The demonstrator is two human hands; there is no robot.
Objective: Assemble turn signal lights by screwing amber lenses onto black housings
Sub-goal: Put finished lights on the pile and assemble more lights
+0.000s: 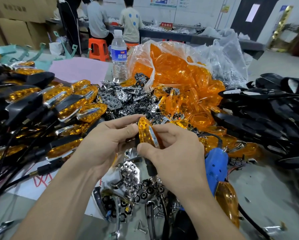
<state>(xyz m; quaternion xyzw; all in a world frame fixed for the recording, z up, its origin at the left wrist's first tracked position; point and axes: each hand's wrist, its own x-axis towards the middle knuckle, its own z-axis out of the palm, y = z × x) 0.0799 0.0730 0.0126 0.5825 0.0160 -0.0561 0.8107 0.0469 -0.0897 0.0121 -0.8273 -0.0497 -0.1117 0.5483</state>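
Bare forearms (58, 196) at the lower edge, converging on frame centre above the table (269, 186). Left grip (109, 144) curled round the far side of an amber lens (144, 134), thumb laid along its upper end; right grip (176, 153) clamped on the same lens — thumb at the lower tip, forefinger on the chrome trim strip (154, 137) along its right edge. Lens held upright and edge-on, raised clear of the table, backed by a black housing (151, 168) mostly hidden by the fingers, its stalk and wire hanging below the right palm. Directly beneath, on the table: chrome reflectors (129, 174) and loose screws (141, 227). Just right of the right wrist, a blue electric screwdriver (216, 163) lying flat, a second loose lens (227, 203) at its near end. Left — a heap of assembled turn signals (72, 104) with trailing wires. Right, a pile of bare black housings (266, 110). Beyond both grips, an open clear bag (171, 66) spilling amber lenses, a water bottle (118, 54) upright just beside it, a pink sheet (79, 70) to its left. Background: two persons (96, 18) at another table, backs turned, an orange stool (98, 49) under one of them, stacked cardboard boxes (12, 23).
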